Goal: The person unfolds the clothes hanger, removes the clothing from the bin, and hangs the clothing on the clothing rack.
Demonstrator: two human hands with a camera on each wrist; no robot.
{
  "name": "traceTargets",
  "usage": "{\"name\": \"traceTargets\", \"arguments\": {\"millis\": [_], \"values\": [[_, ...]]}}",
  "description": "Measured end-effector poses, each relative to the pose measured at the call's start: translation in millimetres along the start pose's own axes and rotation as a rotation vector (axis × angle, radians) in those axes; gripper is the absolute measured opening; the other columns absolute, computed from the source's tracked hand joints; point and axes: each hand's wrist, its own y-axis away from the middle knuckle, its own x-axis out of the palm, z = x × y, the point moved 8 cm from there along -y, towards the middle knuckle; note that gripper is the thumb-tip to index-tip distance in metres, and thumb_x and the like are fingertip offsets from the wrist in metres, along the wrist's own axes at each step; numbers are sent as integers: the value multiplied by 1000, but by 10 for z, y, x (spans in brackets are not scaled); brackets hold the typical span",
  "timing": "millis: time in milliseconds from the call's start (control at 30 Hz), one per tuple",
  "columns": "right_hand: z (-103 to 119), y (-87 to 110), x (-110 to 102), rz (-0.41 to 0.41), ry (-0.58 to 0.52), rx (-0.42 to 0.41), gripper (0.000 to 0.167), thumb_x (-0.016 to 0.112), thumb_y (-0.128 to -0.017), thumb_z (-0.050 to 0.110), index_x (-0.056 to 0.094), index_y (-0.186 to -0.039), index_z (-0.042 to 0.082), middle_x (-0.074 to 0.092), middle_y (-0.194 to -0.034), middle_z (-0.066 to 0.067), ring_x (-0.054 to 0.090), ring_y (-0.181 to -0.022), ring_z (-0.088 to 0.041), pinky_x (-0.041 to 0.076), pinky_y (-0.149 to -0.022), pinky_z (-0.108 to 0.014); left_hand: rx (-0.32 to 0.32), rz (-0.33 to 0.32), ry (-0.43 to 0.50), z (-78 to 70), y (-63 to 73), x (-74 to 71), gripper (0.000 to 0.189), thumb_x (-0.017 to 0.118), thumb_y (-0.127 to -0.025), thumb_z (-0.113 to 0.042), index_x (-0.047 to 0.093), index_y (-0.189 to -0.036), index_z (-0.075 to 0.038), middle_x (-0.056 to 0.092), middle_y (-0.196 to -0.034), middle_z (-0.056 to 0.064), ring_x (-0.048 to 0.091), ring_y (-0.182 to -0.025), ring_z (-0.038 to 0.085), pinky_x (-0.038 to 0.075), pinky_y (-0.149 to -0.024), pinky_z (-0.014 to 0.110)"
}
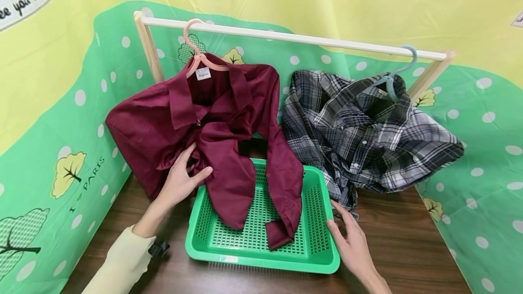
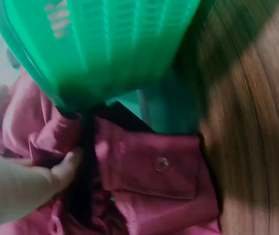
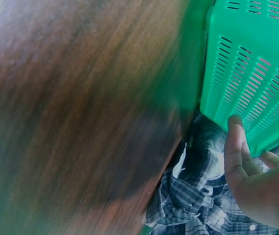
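A maroon button shirt (image 1: 224, 117) hangs on a pink hanger (image 1: 194, 44), its sleeves draped down into a green plastic basket (image 1: 261, 264). My left hand (image 1: 180, 178) touches the front of this shirt left of the basket, thumb and fingers spread apart; folds of maroon cloth (image 2: 46, 122) lie between them in the left wrist view. At the basket's right side, my right hand (image 1: 353, 244) holds the rim, thumb on top and fingers against the outer wall (image 3: 247, 93). A plaid shirt (image 1: 359, 130) on a blue hanger (image 1: 410, 58) hangs just beyond that hand.
Both hangers hook over the white bar (image 1: 294, 37) of a rack with wooden legs (image 1: 149, 49). The basket stands on a dark wood table (image 1: 400, 239). Behind and at both sides is a green and yellow patterned cloth (image 1: 482, 117).
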Motion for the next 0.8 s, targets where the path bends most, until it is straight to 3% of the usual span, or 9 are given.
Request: {"name": "traceTargets", "arguments": {"millis": [67, 167, 300, 400, 533, 633, 733, 800], "values": [[11, -3, 0, -1, 10, -7, 52, 62, -119, 25, 51, -169, 14, 69, -146, -15, 67, -124, -14, 64, -88, -30, 3, -45, -6, -167, 99, -54, 91, 83, -103, -43, 38, -177, -15, 43, -176, 24, 48, -158, 46, 55, -118, 64], [21, -7, -3, -5, 24, -7, 53, 62, -119, 26, 51, -169, 14, 69, -148, -15, 66, -129, -25, 63, -89, -30, -2, -94, -56, -398, 241, -103, 86, 82, -104, -36, 40, -174, -7, 40, -174, 29, 46, -159, 50, 48, -123, 68], [18, -6, 2, -3, 33, 5, 53, 61, -119, 27, 52, -169, 14, 69, -149, -14, 65, -129, -18, 63, -90, -32, -19, -110, -135, -615, 423, -92, 87, 82, -105, -29, 37, -175, -5, 34, -178, 28, 41, -163, 51, 40, -128, 71], [15, -3, 4, -2, 24, 8, 53, 62, -118, 27, 52, -168, 14, 69, -148, -13, 65, -126, -11, 64, -89, -31, 22, -119, -180, -784, 555, -53, 87, 85, -102, -22, 39, -174, -6, 31, -179, 29, 38, -163, 55, 38, -127, 76], [23, -9, 7, -1, 8, 3, 53, 62, -118, 26, 52, -168, 13, 69, -148, -15, 68, -124, -19, 64, -87, -27, 123, -133, -208, -1006, 698, 24, 80, 88, -98, -17, 50, -169, -8, 41, -172, 30, 44, -152, 56, 39, -118, 78], [23, -10, 0, -1, 15, 5, 53, 62, -118, 26, 52, -169, 14, 69, -149, -15, 68, -126, -27, 63, -87, -28, 174, -37, -199, -1115, 774, 143, 70, 88, -100, -21, 60, -163, -12, 60, -153, 23, 58, -135, 42, 50, -112, 65], [19, -8, -5, 1, 18, 5, 53, 63, -118, 25, 52, -169, 15, 69, -150, -16, 68, -127, -26, 63, -86, -28, 178, 193, -146, -1141, 848, 316, 63, 84, -104, -27, 62, -162, -13, 72, -124, 8, 69, -109, 20, 61, -96, 44], [18, -7, -9, -1, 19, 1, 53, 63, -118, 25, 52, -169, 15, 69, -150, -16, 67, -126, -21, 62, -86, -28, 161, 357, -108, -1118, 901, 434, 63, 80, -107, -31, 58, -164, -13, 74, -111, 1, 69, -94, 7, 61, -85, 33]]}}
